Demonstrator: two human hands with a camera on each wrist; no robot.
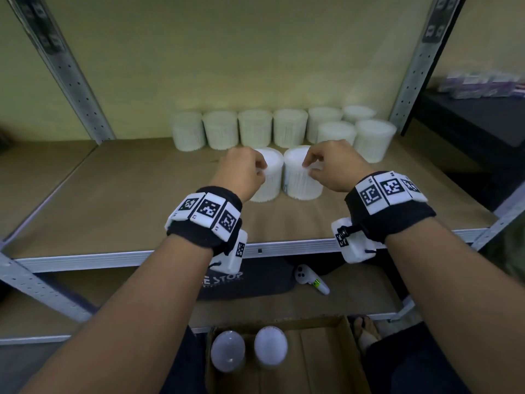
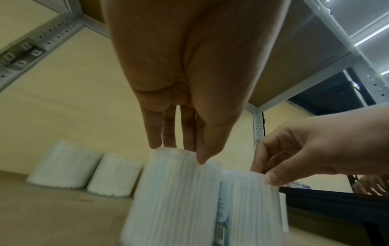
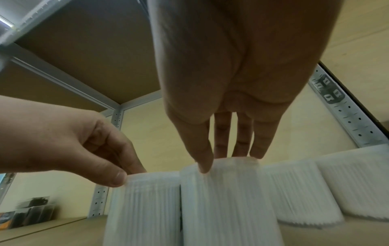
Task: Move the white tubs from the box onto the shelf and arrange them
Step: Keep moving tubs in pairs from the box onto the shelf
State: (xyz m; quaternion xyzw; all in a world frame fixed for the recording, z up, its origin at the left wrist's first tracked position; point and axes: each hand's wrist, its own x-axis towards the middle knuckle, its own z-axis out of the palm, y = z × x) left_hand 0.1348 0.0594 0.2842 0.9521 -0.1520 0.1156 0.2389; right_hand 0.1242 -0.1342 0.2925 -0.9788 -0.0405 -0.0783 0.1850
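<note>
Two white tubs stand side by side near the middle of the brown shelf (image 1: 136,194). My left hand (image 1: 260,169) pinches the top rim of the left tub (image 1: 271,184); in the left wrist view the thumb and fingers of my left hand (image 2: 183,153) meet on the lid edge of this tub (image 2: 174,199). My right hand (image 1: 308,167) pinches the top rim of the right tub (image 1: 298,184); the right wrist view shows my right hand (image 3: 223,162) on the tub (image 3: 227,208). Both tubs stand upright and touch. Two more tubs (image 1: 227,351) lie in the cardboard box (image 1: 326,359) below.
Several white tubs (image 1: 255,132) line the back of the shelf, bunched two deep at the right. Metal uprights (image 1: 71,75) frame the bay, with another shelf board overhead. A white controller (image 1: 311,278) and a dark bag (image 1: 255,282) lie on the lower shelf.
</note>
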